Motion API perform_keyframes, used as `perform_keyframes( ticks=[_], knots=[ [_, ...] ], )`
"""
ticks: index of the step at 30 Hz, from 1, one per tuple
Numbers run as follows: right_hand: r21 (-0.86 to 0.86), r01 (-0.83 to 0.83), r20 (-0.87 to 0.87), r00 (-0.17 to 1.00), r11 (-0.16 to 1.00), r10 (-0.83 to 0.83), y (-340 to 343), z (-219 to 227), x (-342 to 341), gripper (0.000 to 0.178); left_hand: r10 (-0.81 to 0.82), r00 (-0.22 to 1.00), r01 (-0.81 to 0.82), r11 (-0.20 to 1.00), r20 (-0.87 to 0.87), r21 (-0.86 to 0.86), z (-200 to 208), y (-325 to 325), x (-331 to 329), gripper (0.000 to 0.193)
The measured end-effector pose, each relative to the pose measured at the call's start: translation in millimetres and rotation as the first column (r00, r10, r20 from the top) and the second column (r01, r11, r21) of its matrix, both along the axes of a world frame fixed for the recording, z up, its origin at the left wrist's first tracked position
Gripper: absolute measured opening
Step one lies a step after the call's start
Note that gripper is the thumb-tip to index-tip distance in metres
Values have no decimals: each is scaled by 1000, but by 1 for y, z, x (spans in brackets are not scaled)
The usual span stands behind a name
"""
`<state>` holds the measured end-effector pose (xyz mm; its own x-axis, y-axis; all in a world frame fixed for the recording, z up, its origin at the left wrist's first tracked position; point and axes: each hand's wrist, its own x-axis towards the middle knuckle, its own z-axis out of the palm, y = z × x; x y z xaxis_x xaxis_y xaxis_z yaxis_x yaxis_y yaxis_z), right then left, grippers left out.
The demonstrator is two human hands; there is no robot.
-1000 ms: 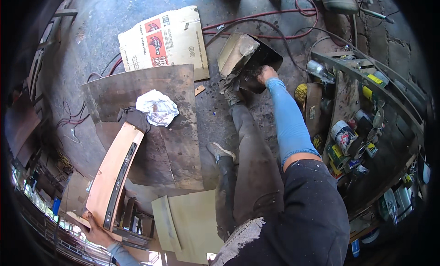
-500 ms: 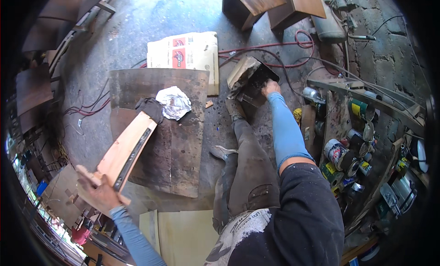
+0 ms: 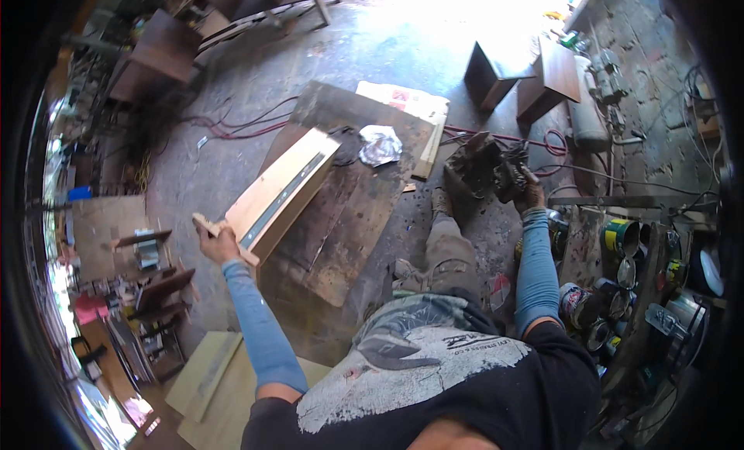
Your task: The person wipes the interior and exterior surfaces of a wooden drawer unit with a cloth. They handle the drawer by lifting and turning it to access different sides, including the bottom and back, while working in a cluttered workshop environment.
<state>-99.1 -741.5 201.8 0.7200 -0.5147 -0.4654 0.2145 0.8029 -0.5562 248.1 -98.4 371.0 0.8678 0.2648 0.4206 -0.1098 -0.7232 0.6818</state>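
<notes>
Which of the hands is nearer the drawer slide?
Left. The left hand holds the near end of the wooden drawer, close beside the drawer slide's lower end; the right hand is well off rightward, on a dark crumpled bundle.

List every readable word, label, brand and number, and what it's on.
I don't transcribe wording or brands; here's where print stands.
Shirt: dark lettering on its white panel, partly readable.
Cardboard: red print, too blurred to read.
Green-and-yellow can: label too small to read.
</notes>
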Motion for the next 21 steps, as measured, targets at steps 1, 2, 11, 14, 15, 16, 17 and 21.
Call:
perform_keyframes(
  ticks=[1, 2, 11, 14, 15, 16, 17, 21],
  knots=[
    [-10, -13, 40, 999, 1000, 13, 8, 12, -2, 32, 47, 985, -64, 993, -163, -99, 2, -5, -5, 74],
    [-20, -30, 83, 996, 999, 31, 14, 29, -2, 34, 78, 944, -144, 972, -321, -188, 6, -16, -11, 72],
    [-5, -370, 257, 898, 929, 359, 104, 86, 164, 30, -102, 956, 9, 948, -276, -318, 26, -57, 15, 81],
    [-21, -405, 308, 867, 914, 391, 105, 110, 201, 33, -127, 947, 50, 966, -296, -255, 56, -41, 36, 78],
    [-17, -415, 322, 859, 910, 398, 99, 100, 212, 37, -149, 944, 80, 969, -294, -234, 69, -33, 44, 78],
    [60, -442, 332, 854, 895, 399, 97, 92, 221, 37, -163, 940, 103, 973, -298, -209, 82, -29, 47, 77],
    [128, -464, 341, 851, 877, 400, 92, 86, 231, 38, -176, 941, 127, 975, -290, -181, 97, -37, 47, 77],
    [-348, -384, 273, 832, 855, 484, 87, 61, 263, 34, -227, 939, 236, 972, -259, 2, 125, -54, 55, 77]
  ],
)
